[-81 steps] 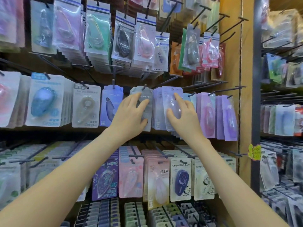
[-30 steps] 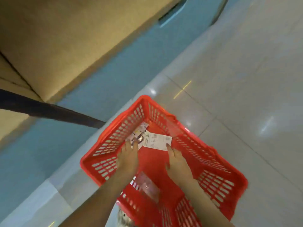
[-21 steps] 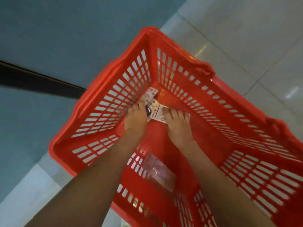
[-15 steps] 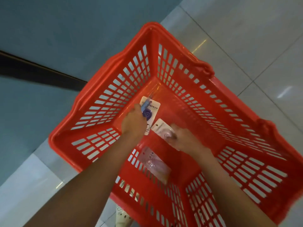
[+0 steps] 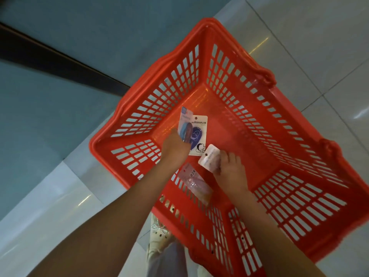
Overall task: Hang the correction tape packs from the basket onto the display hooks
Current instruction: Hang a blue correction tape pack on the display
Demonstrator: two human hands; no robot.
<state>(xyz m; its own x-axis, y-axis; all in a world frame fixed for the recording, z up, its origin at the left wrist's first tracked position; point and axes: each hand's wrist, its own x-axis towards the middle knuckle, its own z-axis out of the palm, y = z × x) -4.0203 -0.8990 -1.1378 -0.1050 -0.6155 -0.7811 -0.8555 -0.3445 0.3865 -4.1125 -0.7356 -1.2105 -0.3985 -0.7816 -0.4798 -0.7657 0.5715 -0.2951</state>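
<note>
A red plastic basket (image 5: 311, 206) stands on the floor below me. Both my hands are inside it. My left hand (image 5: 174, 150) holds a blue correction tape pack (image 5: 185, 124), lifted off the basket floor. Under it lies a white pack with a dark blue tape (image 5: 199, 130) on the basket floor. My right hand (image 5: 230, 170) pinches a pale pink pack (image 5: 209, 157) by its lower end. Another pinkish pack (image 5: 194, 181) lies against the near basket wall between my forearms. The display hooks are out of view.
Pale floor tiles (image 5: 299, 37) surround the basket. A grey-blue base panel with a dark strip (image 5: 60, 56) runs along the left. My shoes (image 5: 159, 234) show under the basket's near edge.
I turned from the hook display down to the basket. Both hands reached in; the left lifted the blue pack and the right picked up the pale pink pack.
</note>
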